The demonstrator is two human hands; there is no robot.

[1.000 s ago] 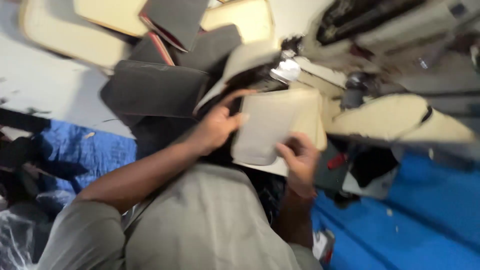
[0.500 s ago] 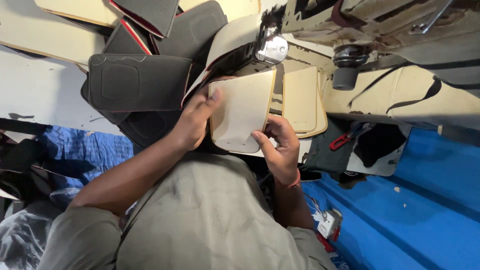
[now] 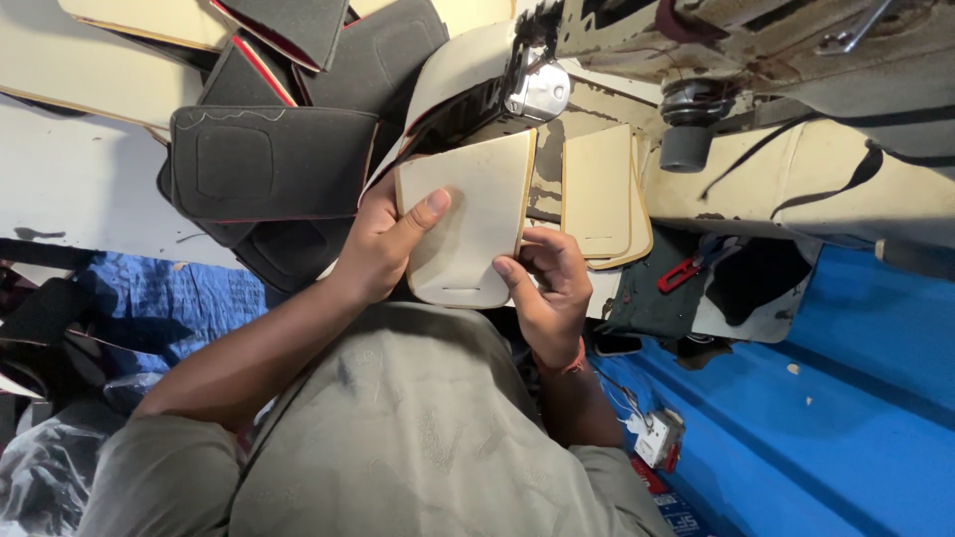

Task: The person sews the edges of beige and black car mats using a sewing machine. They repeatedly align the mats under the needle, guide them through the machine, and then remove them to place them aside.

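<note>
The cream panel (image 3: 468, 224), a flat piece with rounded lower corners, stands upright between both hands, just under the metal head of the sewing machine (image 3: 537, 89). The left hand (image 3: 383, 244) grips its left edge, thumb pressed flat across the front face, the other fingers hidden behind. The right hand (image 3: 547, 278) pinches the lower right edge between thumb and curled fingers. Half a second ago the panel tilted more and sat lower against the chest; now it is raised and squared to the machine, and the left thumb has come onto its face. Just to the right, a stack of like cream pieces (image 3: 602, 194) lies on the worn machine table (image 3: 846, 189). Dark grey padded pieces (image 3: 269, 164) with red edging overlap at left
</note>
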